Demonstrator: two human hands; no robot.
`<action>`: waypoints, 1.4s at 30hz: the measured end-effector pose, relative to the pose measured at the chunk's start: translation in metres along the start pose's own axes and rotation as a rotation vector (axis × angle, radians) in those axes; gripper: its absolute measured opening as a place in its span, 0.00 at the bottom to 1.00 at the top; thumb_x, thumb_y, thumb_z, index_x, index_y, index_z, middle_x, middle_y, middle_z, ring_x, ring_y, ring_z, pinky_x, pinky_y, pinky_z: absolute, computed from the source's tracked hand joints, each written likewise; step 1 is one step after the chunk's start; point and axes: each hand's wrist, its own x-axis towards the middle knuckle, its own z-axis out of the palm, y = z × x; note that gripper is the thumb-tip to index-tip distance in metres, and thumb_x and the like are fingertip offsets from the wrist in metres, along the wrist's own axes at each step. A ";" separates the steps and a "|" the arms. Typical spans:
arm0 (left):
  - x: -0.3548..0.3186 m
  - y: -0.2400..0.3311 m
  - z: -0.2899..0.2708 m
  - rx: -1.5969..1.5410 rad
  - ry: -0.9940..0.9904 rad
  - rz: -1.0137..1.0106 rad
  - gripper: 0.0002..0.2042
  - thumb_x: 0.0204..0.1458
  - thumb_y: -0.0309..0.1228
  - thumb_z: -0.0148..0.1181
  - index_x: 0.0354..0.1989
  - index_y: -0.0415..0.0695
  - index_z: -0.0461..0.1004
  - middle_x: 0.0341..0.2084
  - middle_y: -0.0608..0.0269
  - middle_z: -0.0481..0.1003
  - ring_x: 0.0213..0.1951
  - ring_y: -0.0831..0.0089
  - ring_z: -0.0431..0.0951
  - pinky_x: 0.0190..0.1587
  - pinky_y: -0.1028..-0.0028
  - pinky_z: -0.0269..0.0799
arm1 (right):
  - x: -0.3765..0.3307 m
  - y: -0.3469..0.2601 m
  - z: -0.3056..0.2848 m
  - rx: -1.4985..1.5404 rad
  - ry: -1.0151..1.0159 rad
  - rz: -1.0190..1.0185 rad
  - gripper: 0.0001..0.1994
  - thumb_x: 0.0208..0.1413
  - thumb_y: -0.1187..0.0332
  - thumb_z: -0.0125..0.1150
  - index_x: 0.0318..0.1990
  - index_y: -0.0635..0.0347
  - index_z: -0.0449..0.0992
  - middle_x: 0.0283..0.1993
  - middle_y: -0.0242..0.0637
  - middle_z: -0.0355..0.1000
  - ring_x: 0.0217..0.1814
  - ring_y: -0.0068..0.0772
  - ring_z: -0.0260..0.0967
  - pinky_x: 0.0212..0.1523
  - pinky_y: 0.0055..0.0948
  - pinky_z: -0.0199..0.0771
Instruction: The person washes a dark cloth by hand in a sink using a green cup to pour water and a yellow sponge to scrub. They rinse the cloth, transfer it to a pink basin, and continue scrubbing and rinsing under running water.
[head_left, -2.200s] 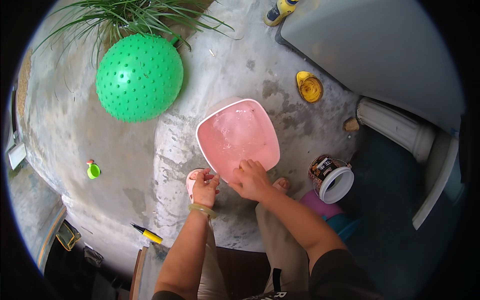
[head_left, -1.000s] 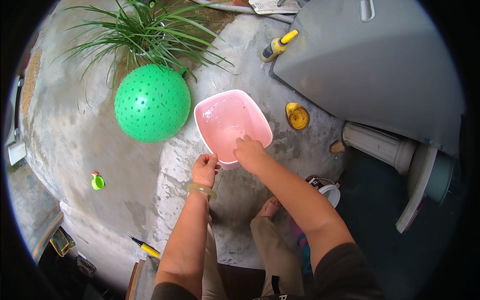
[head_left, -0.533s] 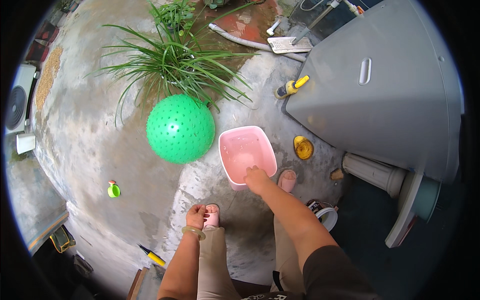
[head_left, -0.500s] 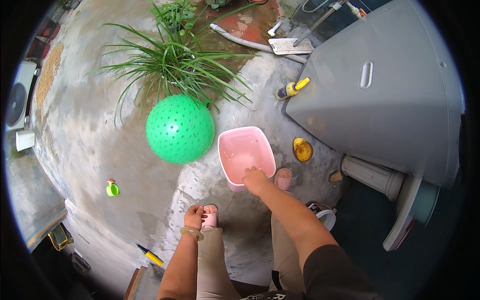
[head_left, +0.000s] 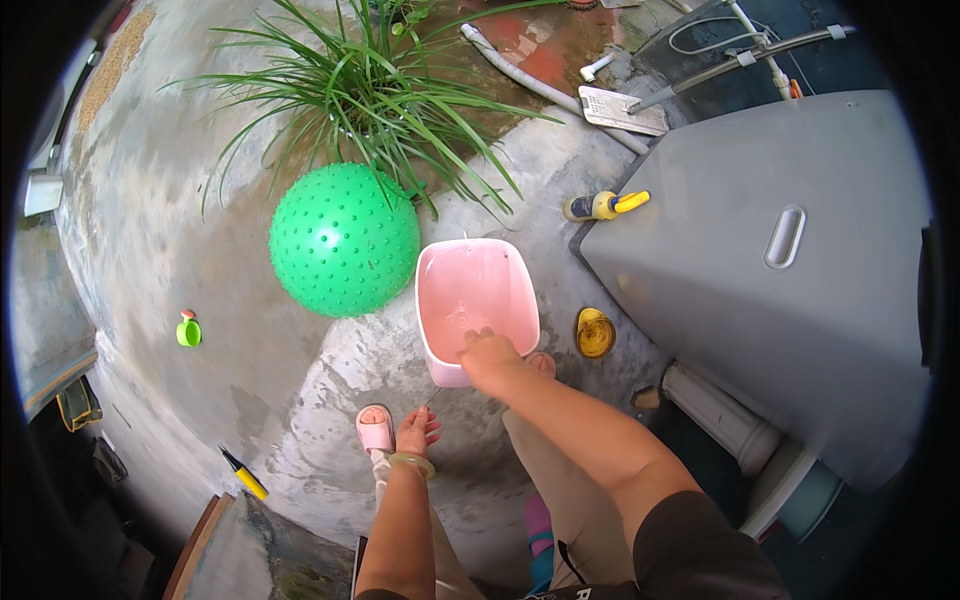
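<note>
A pink plastic bin [head_left: 522, 265] stands on the wet concrete in front of me, with several small pale bits inside. My right hand [head_left: 490, 360] reaches over its near rim, fingers bent down inside it. What these fingers hold, if anything, is hidden. Just below the bin, my left hand [head_left: 418, 430], with a pale bangle [head_left: 425, 465] at the wrist, has its thumb and forefinger pinched on something thin and dark, too small to name. A large green spiky ball [head_left: 345, 240] rests left of the bin, beside a long-leaved plant [head_left: 370, 100].
A big grey box-shaped unit [head_left: 780, 270] fills the right side. Before it lie a yellow-topped bottle [head_left: 605, 206] and a yellow dish [head_left: 595, 333]. A hose [head_left: 520, 75] runs behind. A green toy cup [head_left: 188, 331] and a yellow-handled tool [head_left: 248, 478] lie left.
My view has shifted, and my left foot now stands farther left. My right hand has moved slightly left over the bin's near rim; my left hand has shifted right, nearer the bin.
</note>
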 end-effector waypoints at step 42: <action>0.070 0.039 0.137 -0.533 -0.178 -0.010 0.24 0.56 0.52 0.58 0.52 0.47 0.69 0.42 0.64 0.72 0.46 0.68 0.71 0.49 0.67 0.68 | 0.070 0.146 -0.098 0.017 -0.221 0.017 0.15 0.42 0.69 0.69 0.39 0.64 0.81 0.44 0.47 0.77 0.48 0.45 0.76 0.46 0.38 0.76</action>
